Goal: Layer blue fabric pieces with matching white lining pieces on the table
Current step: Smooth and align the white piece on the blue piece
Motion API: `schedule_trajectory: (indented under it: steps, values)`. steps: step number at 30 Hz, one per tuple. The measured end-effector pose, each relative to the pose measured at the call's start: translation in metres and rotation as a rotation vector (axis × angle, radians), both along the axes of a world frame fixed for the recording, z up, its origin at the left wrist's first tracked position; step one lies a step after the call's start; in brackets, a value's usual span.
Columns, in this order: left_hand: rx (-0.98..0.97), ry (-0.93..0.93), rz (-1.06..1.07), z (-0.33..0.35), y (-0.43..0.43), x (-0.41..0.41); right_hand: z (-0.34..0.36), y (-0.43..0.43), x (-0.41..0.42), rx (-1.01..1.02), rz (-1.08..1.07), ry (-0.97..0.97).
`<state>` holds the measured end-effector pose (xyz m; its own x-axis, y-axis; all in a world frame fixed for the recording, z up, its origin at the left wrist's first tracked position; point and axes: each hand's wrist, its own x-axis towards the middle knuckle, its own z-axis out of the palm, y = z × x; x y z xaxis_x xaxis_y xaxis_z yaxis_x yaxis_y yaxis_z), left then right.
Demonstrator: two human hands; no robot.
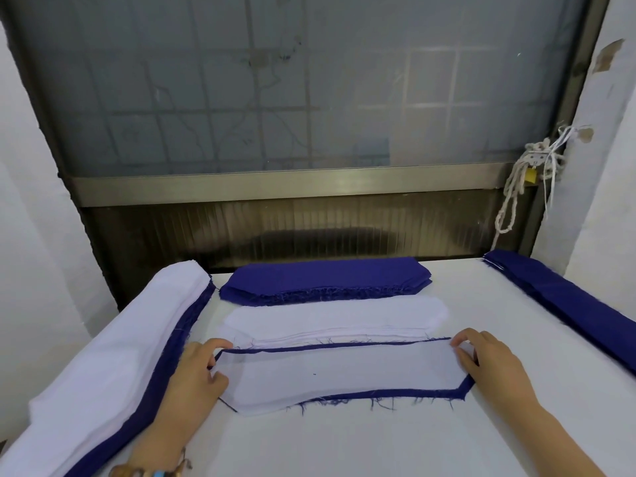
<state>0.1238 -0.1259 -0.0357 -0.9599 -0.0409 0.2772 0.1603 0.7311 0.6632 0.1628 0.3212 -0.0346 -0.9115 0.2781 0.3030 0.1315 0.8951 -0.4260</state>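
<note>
Head view, looking down on a white cloth-covered table [344,445] set against a frosted glass window [275,80]. Near the middle of the table a long white lining piece [337,373] with angled ends lies flat on top of a dark blue fabric piece [395,394] of the same shape. The blue shows only as a narrow frayed border along the far edge, the near edge and the right end.

The left hand [192,370] is at the left end of this pair. Its fingers are curled, with the forefinger on the far left corner and the thumb lying on the lining, pinching that end. A beaded bracelet [148,471] sits on its wrist. The right hand [492,363] is at the right end, its curled fingertips and thumb pinching the far right corner of the lining.

Just beyond the pair lies a flat stack of white lining pieces [334,318], and beyond that, close to the window sill, a stack of blue fabric pieces [323,278] with ragged threads along its near edge.

Along the table's left side runs a long pile of white cloth [103,356] resting on dark blue cloth. Along the right side runs a long pile of dark blue cloth [568,304]. A knotted pale rope [512,201] hangs by the window frame at the right, next to a small yellow padlock [531,174]
</note>
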Motion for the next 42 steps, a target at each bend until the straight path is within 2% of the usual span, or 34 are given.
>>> schedule_trajectory:
  steps: [13,17,20,23,26,29,35,39,42]
  values:
    - [-0.012,0.075,-0.03,-0.001,0.001,0.0,0.003,-0.002,-0.004,-0.057,0.006,0.029]
    - [-0.06,0.151,-0.049,0.003,0.004,0.0,-0.001,-0.002,-0.004,0.007,-0.055,0.034]
    - [-0.024,0.168,-0.181,0.005,0.007,0.003,0.001,-0.005,-0.002,0.102,-0.096,0.125]
    - [0.078,0.052,-0.288,0.005,0.01,0.007,0.002,-0.006,0.0,0.113,0.072,0.224]
    - [0.107,-0.024,-0.295,0.002,0.011,0.008,0.001,-0.007,0.001,-0.034,0.302,0.1]
    - [0.106,-0.013,-0.253,0.002,0.012,0.006,0.0,-0.005,-0.001,-0.103,0.325,0.056]
    - [0.038,-0.024,-0.213,0.005,0.015,0.003,0.0,-0.001,-0.007,0.01,0.311,0.005]
    - [-0.196,-0.082,-0.203,0.028,0.022,-0.016,0.013,-0.001,-0.024,0.115,0.308,-0.109]
    - [-0.274,0.027,-0.19,0.051,0.033,-0.041,0.033,-0.011,-0.046,0.188,0.291,-0.097]
